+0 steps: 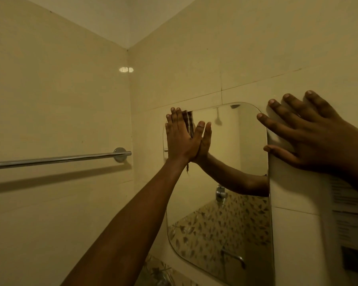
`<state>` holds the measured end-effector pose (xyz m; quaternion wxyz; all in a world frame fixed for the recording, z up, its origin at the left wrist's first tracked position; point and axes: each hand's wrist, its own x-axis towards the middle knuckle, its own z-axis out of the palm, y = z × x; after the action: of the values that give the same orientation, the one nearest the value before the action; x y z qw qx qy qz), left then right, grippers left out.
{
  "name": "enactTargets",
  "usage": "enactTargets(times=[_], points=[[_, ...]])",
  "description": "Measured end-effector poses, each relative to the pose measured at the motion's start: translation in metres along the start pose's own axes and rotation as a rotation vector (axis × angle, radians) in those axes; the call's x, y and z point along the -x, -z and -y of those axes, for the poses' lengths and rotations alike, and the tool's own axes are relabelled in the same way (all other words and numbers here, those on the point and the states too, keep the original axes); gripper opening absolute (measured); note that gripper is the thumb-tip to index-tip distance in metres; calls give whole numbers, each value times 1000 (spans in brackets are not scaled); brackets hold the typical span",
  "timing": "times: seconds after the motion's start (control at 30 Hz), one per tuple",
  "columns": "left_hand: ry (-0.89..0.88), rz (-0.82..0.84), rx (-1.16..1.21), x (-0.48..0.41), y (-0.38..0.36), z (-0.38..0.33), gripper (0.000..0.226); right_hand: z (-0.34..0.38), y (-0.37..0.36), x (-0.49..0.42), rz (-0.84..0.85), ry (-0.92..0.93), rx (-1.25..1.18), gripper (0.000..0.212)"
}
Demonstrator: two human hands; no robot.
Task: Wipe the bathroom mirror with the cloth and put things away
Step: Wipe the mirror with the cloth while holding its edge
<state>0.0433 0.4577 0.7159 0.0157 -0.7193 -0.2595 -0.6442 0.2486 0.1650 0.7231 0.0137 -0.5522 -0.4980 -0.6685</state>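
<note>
A rounded-corner mirror [232, 162] hangs on the tiled wall right of the room's corner. My left hand [179, 139] lies flat with straight fingers against the mirror's upper left corner, pressing a striped brown cloth [189, 120] to the glass. Only an edge of the cloth shows past my fingers, and a loose thread hangs below my wrist. My right hand [312, 137] rests with spread straight fingers on a white box-like fixture [298, 193] at the mirror's right edge, holding nothing.
A chrome towel bar [56, 158] runs along the left wall, ending near the corner. The mirror reflects my left arm, a shower head, taps and leaf-patterned tiles. The white fixture on the right carries a printed label [349, 203].
</note>
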Motion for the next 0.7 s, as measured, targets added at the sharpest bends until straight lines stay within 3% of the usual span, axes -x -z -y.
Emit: enactTargets(times=[0.4,0.7], points=[[-270,54,-74,30,-12,-93,99,2,9,0,103,-50,22,85],[-568,115,-154,57,-9,-104,98,3,18,0,130,-40,31,85]])
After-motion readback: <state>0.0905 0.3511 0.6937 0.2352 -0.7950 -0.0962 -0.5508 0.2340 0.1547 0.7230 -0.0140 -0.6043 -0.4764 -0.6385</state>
